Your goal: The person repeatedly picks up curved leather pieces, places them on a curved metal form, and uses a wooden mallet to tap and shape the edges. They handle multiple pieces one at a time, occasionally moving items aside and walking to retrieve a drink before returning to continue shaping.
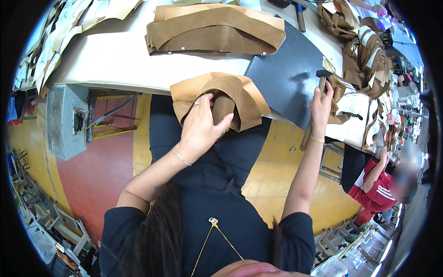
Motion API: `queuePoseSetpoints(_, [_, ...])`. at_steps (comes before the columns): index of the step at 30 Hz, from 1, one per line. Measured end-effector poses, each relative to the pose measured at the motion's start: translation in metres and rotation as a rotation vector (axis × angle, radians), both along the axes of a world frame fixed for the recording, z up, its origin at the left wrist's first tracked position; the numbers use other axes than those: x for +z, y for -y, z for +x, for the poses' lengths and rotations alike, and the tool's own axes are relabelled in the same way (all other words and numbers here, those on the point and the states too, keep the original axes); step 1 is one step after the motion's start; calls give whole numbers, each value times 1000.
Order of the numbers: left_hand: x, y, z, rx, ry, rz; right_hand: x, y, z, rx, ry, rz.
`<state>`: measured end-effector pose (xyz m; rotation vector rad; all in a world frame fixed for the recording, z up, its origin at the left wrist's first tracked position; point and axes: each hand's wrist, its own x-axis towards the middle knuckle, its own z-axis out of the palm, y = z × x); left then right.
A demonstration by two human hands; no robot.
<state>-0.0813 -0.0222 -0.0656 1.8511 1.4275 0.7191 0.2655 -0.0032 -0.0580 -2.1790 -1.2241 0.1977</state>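
My left hand [203, 122] is closed on a curled brown leather piece [249, 99] with a tan underside, held over my lap at the table's near edge. The fingers reach into its fold and the thumb lies along the front. Off to the right, my right hand [320, 104] wraps round the wooden handle of a hammer [322, 76]. The dark hammer head points up, above a dark grey slab [290, 69] on the table. Behind the left hand's piece lies a larger folded brown leather piece [217, 34], its edge curved, partly on the slab.
Stacked leather parts [369, 60] crowd the table's right side, and more hang at the far left [69, 37]. Another hammer-like tool [300, 18] lies at the back. A grey metal box [67, 122] is fixed under the table's left. A co-worker in red [374, 184] sits at right.
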Motion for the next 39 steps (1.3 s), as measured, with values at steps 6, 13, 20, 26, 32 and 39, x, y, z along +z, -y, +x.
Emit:
queuePoseSetpoints(6, [-11,17,13,33,-80,178,80,38,-103,556,-205,5])
queuePoseSetpoints(13, [-16,21,15,65,-116,217,103,16,-148,834,113,-56])
queuePoseSetpoints(20, [-17,24,15,24,-139,174,95,22,-154,866,284,-255])
queuePoseSetpoints(26, [-21,26,13,23,-96,139,74,39,-150,795,129,116])
queuePoseSetpoints(32, [-22,29,9,31,-92,95,77,47,-156,768,16,230])
queuePoseSetpoints(39, [-27,34,7,34,-106,82,76,64,-160,793,212,53])
